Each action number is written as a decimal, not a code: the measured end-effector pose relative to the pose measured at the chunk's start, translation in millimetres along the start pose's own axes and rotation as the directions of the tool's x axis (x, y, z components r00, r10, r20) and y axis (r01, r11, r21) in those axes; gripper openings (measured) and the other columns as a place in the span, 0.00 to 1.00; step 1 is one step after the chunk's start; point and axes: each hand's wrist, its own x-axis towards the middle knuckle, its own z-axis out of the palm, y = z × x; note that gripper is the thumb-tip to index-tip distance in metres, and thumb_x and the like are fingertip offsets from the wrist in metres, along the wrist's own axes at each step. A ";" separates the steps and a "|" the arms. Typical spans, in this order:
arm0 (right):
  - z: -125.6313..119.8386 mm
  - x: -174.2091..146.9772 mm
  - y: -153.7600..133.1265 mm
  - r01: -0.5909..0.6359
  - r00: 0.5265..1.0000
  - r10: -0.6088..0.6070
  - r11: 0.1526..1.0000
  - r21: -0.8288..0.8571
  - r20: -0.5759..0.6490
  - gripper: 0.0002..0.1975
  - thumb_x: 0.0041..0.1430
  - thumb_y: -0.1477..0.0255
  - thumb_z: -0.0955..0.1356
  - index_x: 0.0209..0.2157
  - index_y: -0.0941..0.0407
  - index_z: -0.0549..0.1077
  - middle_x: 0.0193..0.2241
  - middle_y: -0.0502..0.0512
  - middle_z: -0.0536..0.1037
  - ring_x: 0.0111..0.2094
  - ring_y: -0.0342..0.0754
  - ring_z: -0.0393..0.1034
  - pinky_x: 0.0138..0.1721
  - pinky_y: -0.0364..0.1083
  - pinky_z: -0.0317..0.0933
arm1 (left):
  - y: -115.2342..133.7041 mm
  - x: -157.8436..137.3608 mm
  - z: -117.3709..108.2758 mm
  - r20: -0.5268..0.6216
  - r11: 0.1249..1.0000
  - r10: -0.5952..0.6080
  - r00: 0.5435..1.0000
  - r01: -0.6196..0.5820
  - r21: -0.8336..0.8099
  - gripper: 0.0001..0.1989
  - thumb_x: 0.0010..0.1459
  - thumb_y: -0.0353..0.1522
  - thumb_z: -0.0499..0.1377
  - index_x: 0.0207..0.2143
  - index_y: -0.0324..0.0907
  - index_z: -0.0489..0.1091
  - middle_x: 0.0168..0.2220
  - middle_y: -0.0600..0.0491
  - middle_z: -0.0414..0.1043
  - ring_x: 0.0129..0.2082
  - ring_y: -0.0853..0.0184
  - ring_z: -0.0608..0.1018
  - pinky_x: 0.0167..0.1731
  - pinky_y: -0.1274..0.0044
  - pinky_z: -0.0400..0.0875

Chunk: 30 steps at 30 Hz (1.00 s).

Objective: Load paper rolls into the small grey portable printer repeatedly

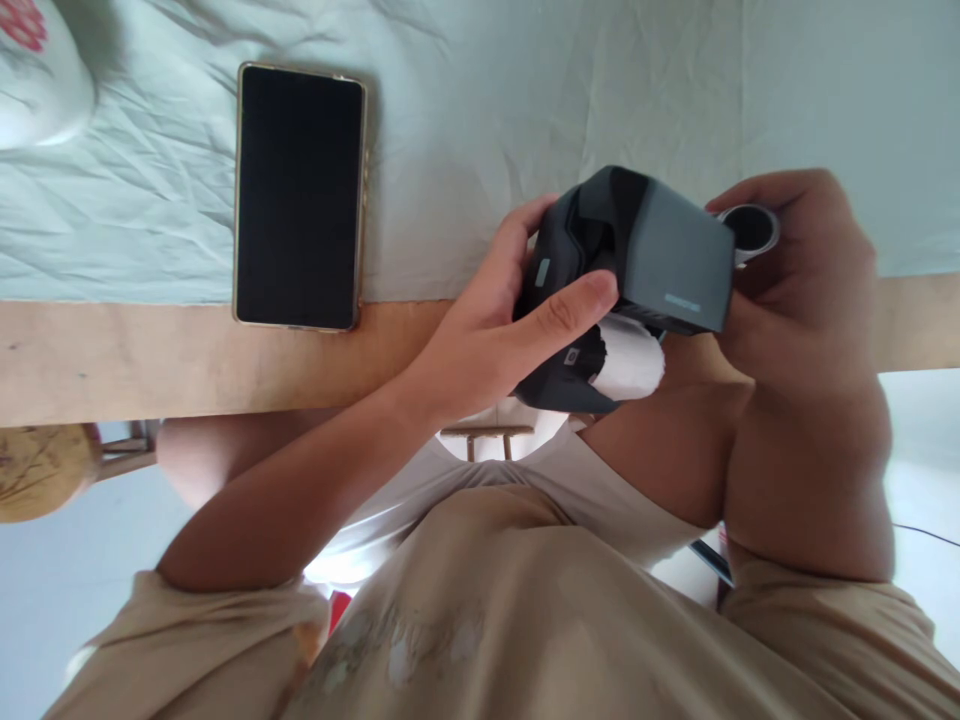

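A dark grey paper-roll printer [679, 245] is tilted in front of me, above the table's near edge. My left hand [517, 305] grips its left side, thumb across the front and fingers behind. White paper [632, 360] with a torn edge shows in the opening below the grey cover. At the printer's right side, my right hand [806, 250] is curled and slightly blurred. Its fingers hold a small round piece [752, 229] with a dark centre and pale rim, whose kind I cannot make out. Some of the right fingers are hidden behind the printer.
A tablet [298, 198] with a dark screen lies left on the pale green cloth [465, 120], over the bare wooden table edge [390, 350]. A white object with a red pattern [41, 75] stands at the upper left. A round stool [45, 470] is below left.
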 end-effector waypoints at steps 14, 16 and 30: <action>2.0 1.7 6.0 0.014 0.997 -0.011 0.999 0.044 -0.075 0.21 0.50 0.68 0.78 0.44 0.53 0.71 0.39 0.50 0.71 0.37 0.36 0.66 0.31 0.36 0.62 | -6.6 1.2 -7.4 0.041 1.000 0.012 0.999 -0.011 -0.018 0.27 0.65 0.40 0.65 0.62 0.48 0.61 0.52 0.55 0.72 0.43 0.70 0.79 0.35 0.85 0.73; 2.3 1.7 10.1 0.028 0.995 -0.021 0.997 0.073 -0.093 0.23 0.48 0.68 0.80 0.45 0.52 0.72 0.39 0.49 0.72 0.38 0.35 0.67 0.32 0.36 0.63 | -6.2 1.3 -7.0 0.048 1.000 0.015 0.999 -0.014 -0.019 0.28 0.65 0.40 0.66 0.62 0.48 0.61 0.52 0.55 0.72 0.45 0.68 0.80 0.35 0.85 0.73; -2.3 -1.4 16.0 0.090 0.996 -0.089 0.996 0.016 -0.024 0.28 0.63 0.73 0.68 0.63 0.41 0.71 0.51 0.52 0.72 0.41 0.34 0.72 0.34 0.35 0.66 | -2.2 0.3 -3.0 0.016 1.000 -0.016 1.000 0.016 -0.019 0.28 0.64 0.40 0.66 0.62 0.47 0.61 0.51 0.54 0.73 0.47 0.68 0.79 0.41 0.84 0.74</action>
